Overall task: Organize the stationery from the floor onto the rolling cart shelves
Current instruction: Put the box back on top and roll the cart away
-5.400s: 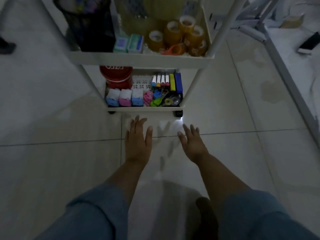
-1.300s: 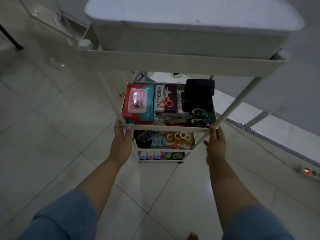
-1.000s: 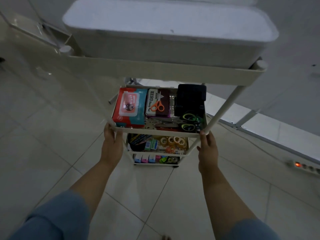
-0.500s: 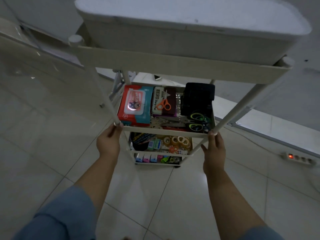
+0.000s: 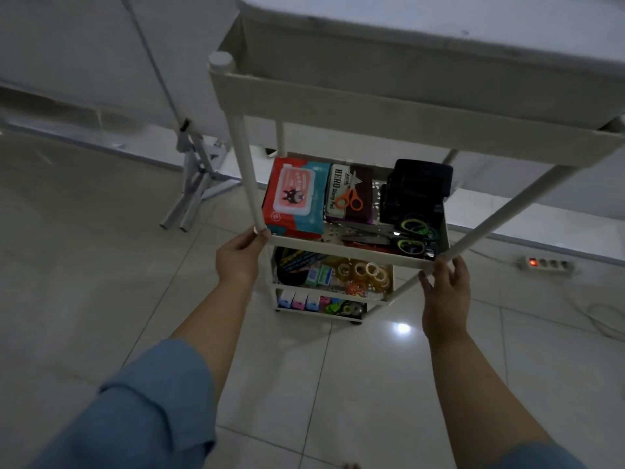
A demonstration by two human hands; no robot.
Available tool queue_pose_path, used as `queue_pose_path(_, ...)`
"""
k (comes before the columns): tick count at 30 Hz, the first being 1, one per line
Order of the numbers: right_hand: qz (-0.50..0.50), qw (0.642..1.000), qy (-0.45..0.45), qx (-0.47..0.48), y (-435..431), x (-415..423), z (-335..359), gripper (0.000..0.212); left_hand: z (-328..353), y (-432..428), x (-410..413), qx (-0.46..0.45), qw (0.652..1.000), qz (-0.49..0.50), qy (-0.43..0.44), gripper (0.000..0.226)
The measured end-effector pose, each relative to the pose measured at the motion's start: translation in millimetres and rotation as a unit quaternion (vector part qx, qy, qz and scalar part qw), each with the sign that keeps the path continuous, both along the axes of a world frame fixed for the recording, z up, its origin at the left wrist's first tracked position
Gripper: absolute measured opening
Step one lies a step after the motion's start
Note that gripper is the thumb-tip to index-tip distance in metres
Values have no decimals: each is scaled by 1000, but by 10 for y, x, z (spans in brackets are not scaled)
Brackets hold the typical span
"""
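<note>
Rolling cart point(image 5: 355, 249): I log left hand point(image 5: 238, 257) and right hand point(image 5: 445, 287), lately flat on the floor point(image 5: 101, 282), now each clamped round its frame; stationery point(image 5: 351, 198) shelved, sorting seemingly done.

One rolling cart point(image 5: 338, 106), four tiers. Two hands — left hand point(image 5: 236, 262) at eight o'clock, right hand point(image 5: 446, 299) at four. One wipes pack point(image 5: 294, 198), one stamp-pad box point(image 5: 364, 182), one orange scissors point(image 5: 350, 202), one black case point(image 5: 416, 191), three small boxes point(image 5: 297, 299) — one power strip point(image 5: 544, 264) at three.
</note>
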State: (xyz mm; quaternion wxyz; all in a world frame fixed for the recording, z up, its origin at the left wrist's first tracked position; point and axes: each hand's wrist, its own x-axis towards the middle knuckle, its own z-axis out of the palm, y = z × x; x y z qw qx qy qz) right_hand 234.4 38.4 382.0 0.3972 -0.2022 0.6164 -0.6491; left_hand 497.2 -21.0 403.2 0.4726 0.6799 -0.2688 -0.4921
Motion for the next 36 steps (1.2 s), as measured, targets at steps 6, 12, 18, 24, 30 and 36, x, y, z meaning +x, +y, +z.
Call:
queue_pose_path(6,-71,997,-1,17,-41,-367,-3,19,14,-322,-448,-3,998,-63,-9,43)
queue_pose_path(12,-136,989,-30,44,-115,-755,-29,32,44,-567,-882,-4,994,-111,4,44)
queue_pose_path(18,-151,985,-65,60,-244,-1160,-38,37,8,-696,-1245,7,992,-123,15,46)
queue_pose_path(24,-136,988,-62,44,-368,-1582,-66,29,-5,-690,-1600,29,995,-99,18,44)
queue_pose_path(30,-94,994,-57,16,-459,-1979,-68,33,29,-585,-1960,54,997,-50,24,44)
queue_pose_path(36,-55,997,-55,20,-576,-2276,30,31,42,-603,-2263,49,998,-18,37,44)
